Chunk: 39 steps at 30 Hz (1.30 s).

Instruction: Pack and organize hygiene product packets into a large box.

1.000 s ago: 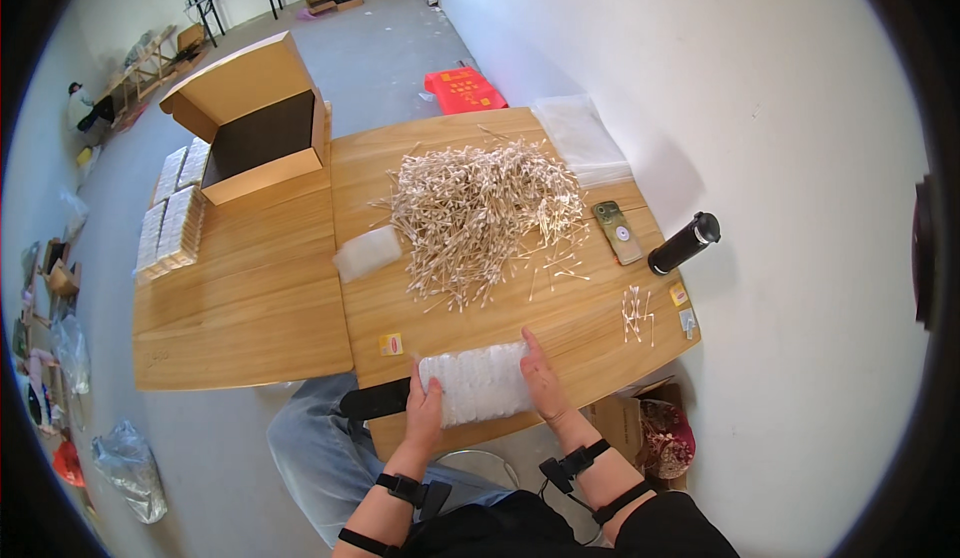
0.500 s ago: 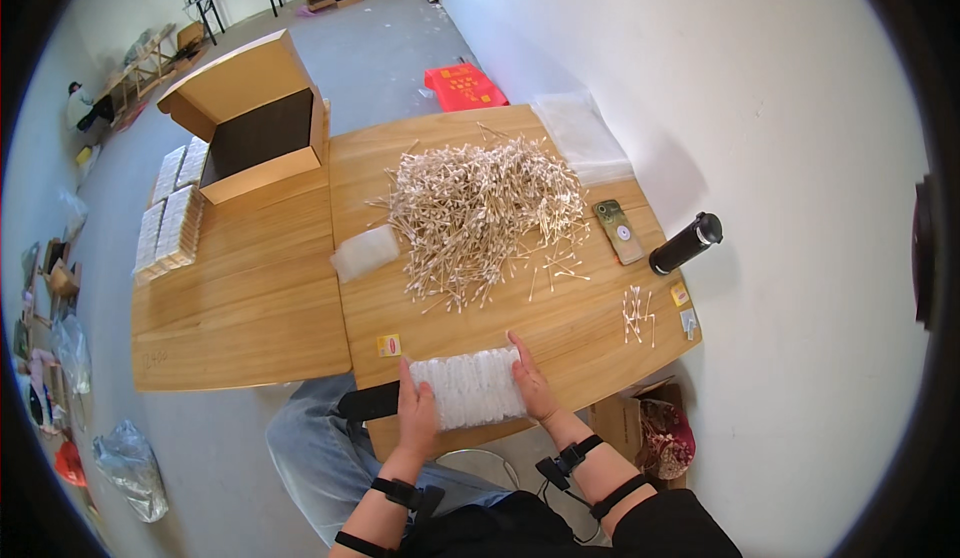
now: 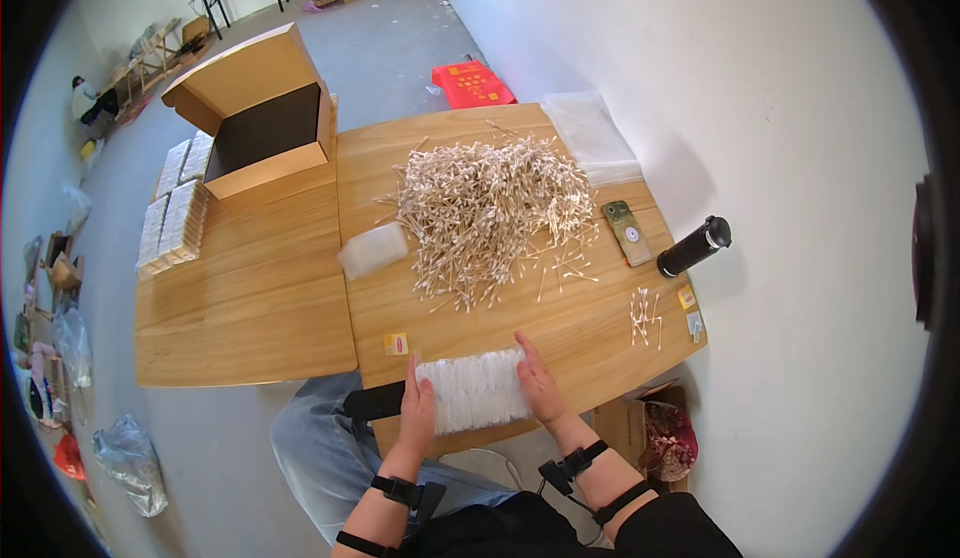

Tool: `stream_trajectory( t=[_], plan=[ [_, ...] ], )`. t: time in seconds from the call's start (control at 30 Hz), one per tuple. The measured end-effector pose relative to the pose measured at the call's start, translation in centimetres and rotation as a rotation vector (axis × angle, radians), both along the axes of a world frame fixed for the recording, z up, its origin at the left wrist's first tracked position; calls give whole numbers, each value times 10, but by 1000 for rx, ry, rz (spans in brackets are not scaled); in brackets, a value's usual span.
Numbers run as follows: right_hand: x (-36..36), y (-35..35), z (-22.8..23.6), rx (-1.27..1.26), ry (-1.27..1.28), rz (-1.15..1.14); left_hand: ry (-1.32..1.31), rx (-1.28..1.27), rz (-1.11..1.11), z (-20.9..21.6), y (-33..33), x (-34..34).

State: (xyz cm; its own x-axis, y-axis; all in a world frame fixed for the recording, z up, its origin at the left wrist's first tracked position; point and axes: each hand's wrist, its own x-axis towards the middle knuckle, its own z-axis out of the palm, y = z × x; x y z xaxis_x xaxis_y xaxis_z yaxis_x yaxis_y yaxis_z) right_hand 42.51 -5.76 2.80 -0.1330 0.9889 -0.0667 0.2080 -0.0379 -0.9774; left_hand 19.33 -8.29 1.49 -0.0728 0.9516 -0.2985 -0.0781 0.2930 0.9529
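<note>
Between my two hands is a clear plastic pack of white cotton swab bundles (image 3: 472, 391), held level at the table's near edge. My left hand (image 3: 418, 404) presses against its left end, thumb on top. At the right end my right hand (image 3: 539, 386) grips it in the same way. Beyond the pack, a big loose heap of cotton swabs (image 3: 495, 213) spreads over the wooden table (image 3: 400, 308). A small yellow and white packet (image 3: 396, 344) lies just past my left hand. Left of the heap sits a stack of clear plastic bags (image 3: 373, 250).
An open cardboard box (image 3: 268, 173) with a dark inside stands at the far left, beside several stacked swab packs (image 3: 172, 228). To the right are a phone (image 3: 626, 233), a black bottle (image 3: 694, 247) and a few separate swabs (image 3: 645, 318). Clear plastic sheets (image 3: 592, 138) lie by the wall.
The view has shifted slightly, so everything sits a little further right. Both hands keep their hold on the pack, which stays in nearly the same place.
</note>
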Motion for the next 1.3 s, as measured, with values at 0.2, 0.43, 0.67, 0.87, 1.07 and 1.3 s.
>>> stream_trajectory(
  t=[0.2, 0.43, 0.67, 0.87, 1.07, 1.3],
  plan=[
    [-1, -1, -4, 9, 7, -9, 272, 111, -1, 12, -2, 5],
    [-3, 3, -6, 179, -351, -57, 786, 386, -23, 27, 7, 7],
    [-36, 0, 41, 424, -1013, 218, 1217, 497, -368, 45, 6, 33],
    [-42, -4, 45, 426, -1037, 165, 1233, 480, -348, 44, 1, 34],
    [-44, 4, 43, 454, -1014, 153, 1245, 495, -329, 47, 9, 33],
    [-41, -6, 37, 470, -1029, 182, 1212, 501, -341, 45, 0, 31]
  ],
)
